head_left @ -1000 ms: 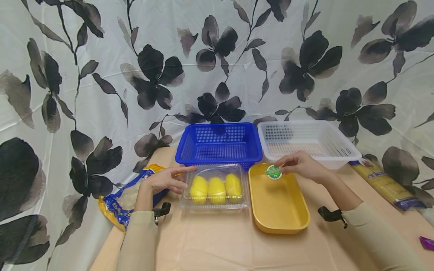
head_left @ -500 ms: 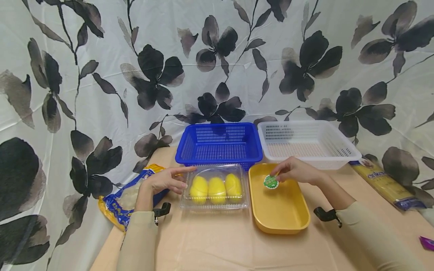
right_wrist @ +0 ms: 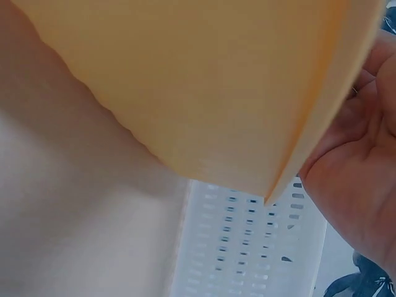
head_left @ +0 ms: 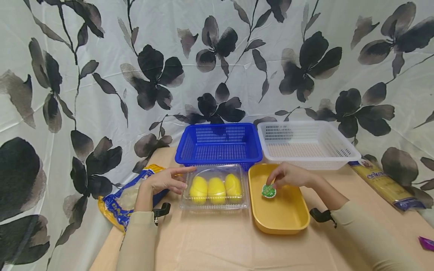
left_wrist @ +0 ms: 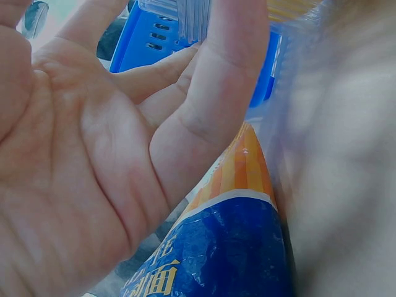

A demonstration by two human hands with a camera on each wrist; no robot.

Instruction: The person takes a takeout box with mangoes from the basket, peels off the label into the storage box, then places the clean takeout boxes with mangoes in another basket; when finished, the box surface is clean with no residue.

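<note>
My right hand (head_left: pixel 291 176) pinches a small round item with a green printed top (head_left: pixel 269 191) and a pale edge. It holds this item over the yellow tray (head_left: pixel 279 220); whether the item touches the tray floor, I cannot tell. In the right wrist view, the tray's wall (right_wrist: pixel 204 93) hides the fingertips and the item. My left hand (head_left: pixel 163 181) lies with extended fingers against the left side of a lidded clear plastic box (head_left: pixel 217 170). Three yellow oval pieces (head_left: pixel 217 191) sit in a row inside that box.
Behind the box stands a blue perforated basket (head_left: pixel 218 150), with a white one (head_left: pixel 310 150) to its right. A blue and orange packet (head_left: pixel 127 199) lies under the left forearm. Far right are a yellow pasta packet (head_left: pixel 386 184) and a purple wrapper (head_left: pixel 426 243).
My right hand has moved down and slightly left, bringing the green-topped item from the tray's far end toward its middle. The left hand keeps its place at the box.
</note>
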